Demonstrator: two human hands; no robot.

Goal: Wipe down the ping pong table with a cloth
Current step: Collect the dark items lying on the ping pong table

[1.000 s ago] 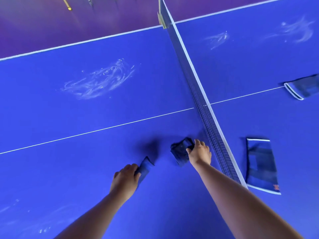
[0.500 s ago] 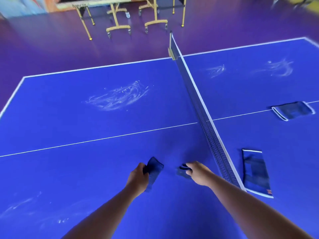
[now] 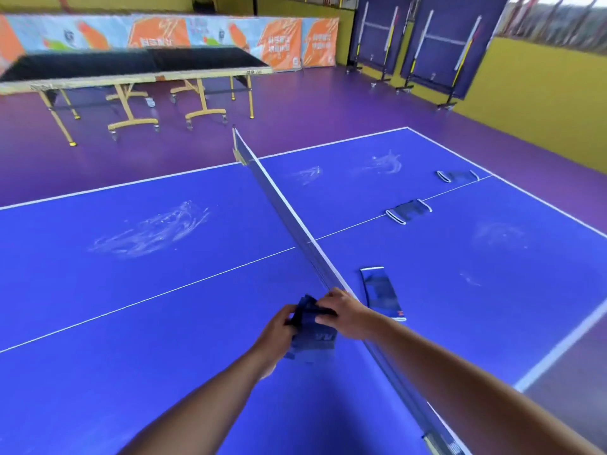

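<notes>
Beside the net (image 3: 289,211), toward the table's (image 3: 164,323) near edge, the left hand (image 3: 277,333) and right hand (image 3: 345,318), apart a moment earlier, had been brought together and curled round the bunched cloth (image 3: 312,336), so wiping of the smears (image 3: 151,233) was judged not yet begun.

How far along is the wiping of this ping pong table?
Done: nothing obvious; no area looks freshly wiped. In hand: the left hand and right hand grip a dark blue cloth beside the net. Left: the large white smear on the left half, two smaller smears and fainter marks across the net, where three folded cloths lie.
</notes>
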